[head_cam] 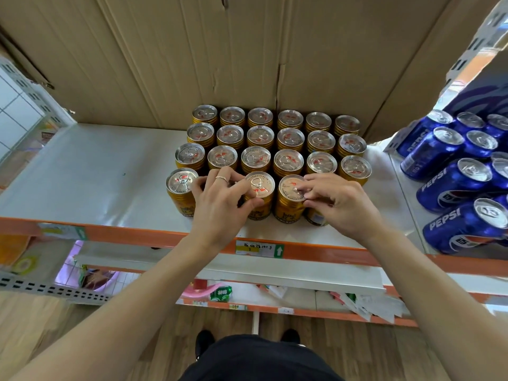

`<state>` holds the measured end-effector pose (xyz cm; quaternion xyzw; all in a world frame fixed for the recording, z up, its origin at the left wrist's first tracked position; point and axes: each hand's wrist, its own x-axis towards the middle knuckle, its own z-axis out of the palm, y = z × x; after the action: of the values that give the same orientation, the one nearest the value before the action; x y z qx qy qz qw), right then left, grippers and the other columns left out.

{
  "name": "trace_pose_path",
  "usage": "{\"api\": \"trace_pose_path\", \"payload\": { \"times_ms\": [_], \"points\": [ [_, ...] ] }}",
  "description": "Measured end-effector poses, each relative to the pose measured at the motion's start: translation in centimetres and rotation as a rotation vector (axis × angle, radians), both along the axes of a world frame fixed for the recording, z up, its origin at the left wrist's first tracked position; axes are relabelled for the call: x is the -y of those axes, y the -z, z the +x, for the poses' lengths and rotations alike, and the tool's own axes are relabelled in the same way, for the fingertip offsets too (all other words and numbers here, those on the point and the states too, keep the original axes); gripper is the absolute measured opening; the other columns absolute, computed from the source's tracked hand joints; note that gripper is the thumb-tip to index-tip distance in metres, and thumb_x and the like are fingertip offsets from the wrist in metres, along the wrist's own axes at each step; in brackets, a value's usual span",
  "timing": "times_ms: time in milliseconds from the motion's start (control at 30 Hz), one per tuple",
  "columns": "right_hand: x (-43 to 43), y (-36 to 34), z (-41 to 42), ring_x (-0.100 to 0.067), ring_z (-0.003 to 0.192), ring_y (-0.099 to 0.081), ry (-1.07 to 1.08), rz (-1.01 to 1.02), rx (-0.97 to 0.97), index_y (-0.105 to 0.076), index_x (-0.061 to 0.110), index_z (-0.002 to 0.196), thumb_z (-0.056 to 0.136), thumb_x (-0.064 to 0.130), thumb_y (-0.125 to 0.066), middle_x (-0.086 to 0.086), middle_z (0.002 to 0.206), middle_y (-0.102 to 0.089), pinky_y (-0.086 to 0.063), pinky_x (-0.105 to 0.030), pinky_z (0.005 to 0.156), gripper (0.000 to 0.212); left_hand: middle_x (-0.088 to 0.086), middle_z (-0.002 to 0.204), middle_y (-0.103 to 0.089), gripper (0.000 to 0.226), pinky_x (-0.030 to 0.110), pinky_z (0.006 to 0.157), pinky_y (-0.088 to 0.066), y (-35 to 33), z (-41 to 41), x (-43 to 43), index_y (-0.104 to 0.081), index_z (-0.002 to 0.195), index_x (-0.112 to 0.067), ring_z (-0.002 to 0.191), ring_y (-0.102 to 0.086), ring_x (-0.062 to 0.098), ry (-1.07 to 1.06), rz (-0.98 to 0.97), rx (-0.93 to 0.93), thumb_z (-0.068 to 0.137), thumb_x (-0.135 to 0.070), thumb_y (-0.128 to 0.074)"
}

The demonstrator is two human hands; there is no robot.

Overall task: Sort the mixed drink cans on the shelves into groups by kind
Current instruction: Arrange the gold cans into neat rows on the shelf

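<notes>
Gold drink cans point(275, 138) with silver pull-tab lids stand in tight rows on the white shelf point(90, 177). My left hand point(220, 202), a ring on one finger, reaches over the front row, with its fingers and thumb closed around the rim of a gold can point(259, 185). My right hand point(338, 202) rests on the right end of the front row, fingertips on the lid of another gold can point(291, 193). Its palm covers a further gold can point(316, 218), of which only the lower side shows. One gold can point(181, 188) stands at the left end of the front row.
Blue Pepsi cans point(456, 188) are grouped on the neighbouring shelf section to the right. A cardboard sheet point(247, 56) forms the back wall. The shelf's orange front edge point(123, 232) carries a price label point(259, 248). Lower shelves hold small packets and a green can point(221, 294).
</notes>
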<state>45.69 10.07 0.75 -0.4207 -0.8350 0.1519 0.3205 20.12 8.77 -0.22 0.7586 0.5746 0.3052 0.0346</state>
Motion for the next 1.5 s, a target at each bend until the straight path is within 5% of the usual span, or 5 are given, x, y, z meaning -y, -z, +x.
{"api": "trace_pose_path", "payload": {
  "times_ms": [300, 867, 1033, 1267, 1500],
  "points": [
    [3.9, 0.5, 3.1, -0.011, 0.103, -0.058, 0.445, -0.18, -0.006, -0.064, 0.021, 0.116, 0.079, 0.035, -0.075, 0.011, 0.118, -0.057, -0.054, -0.028, 0.081, 0.041, 0.002, 0.133, -0.054, 0.055, 0.056, 0.099, -0.035, 0.4, -8.1, 1.4, -0.06, 0.117, -0.022, 0.122, -0.046, 0.035, -0.063, 0.035, -0.092, 0.078, -0.061, -0.063],
    [1.6, -1.9, 0.2, -0.022, 0.076, -0.048, 0.695, -0.327, 0.326, -0.042, 0.022, 0.071, 0.07, 0.08, -0.056, 0.0, 0.088, -0.048, -0.033, -0.031, 0.057, 0.06, 0.009, 0.126, -0.052, 0.051, 0.043, 0.086, -0.043, 0.9, -9.8, -1.0, -0.051, 0.118, -0.022, 0.108, -0.054, 0.038, -0.096, -0.211, 0.076, 0.078, -0.027, -0.082],
    [1.9, -3.1, 1.8, -0.02, 0.09, -0.049, 0.439, -0.414, 0.461, -0.044, 0.025, 0.082, 0.078, 0.049, -0.072, 0.001, 0.11, -0.047, -0.042, -0.034, 0.072, 0.037, 0.006, 0.128, -0.05, 0.057, 0.042, 0.088, -0.042, 1.2, -10.3, -0.9, -0.047, 0.123, -0.028, 0.111, -0.054, 0.034, -0.059, -0.236, 0.089, 0.078, -0.025, -0.082],
    [2.7, -1.5, -0.6, -0.02, 0.074, -0.047, 0.673, -0.256, 0.279, -0.045, 0.021, 0.07, 0.074, 0.062, -0.071, 0.001, 0.09, -0.044, -0.035, -0.03, 0.062, 0.048, 0.004, 0.128, -0.051, 0.056, 0.042, 0.088, -0.043, 1.4, -10.5, -0.7, -0.049, 0.123, -0.028, 0.112, -0.053, 0.033, -0.059, -0.227, 0.128, 0.078, -0.023, -0.082],
    [3.0, -1.1, 1.9, -0.019, 0.085, -0.053, 0.44, -0.292, 0.207, -0.048, 0.021, 0.085, 0.077, 0.012, -0.079, 0.003, 0.099, -0.049, -0.05, -0.033, 0.073, 0.034, 0.0, 0.126, -0.052, 0.055, 0.045, 0.085, -0.049, 1.3, -10.4, -0.5, -0.051, 0.122, -0.029, 0.11, -0.053, 0.029, -0.068, -0.228, 0.196, 0.076, -0.024, -0.081]
  ]
}}
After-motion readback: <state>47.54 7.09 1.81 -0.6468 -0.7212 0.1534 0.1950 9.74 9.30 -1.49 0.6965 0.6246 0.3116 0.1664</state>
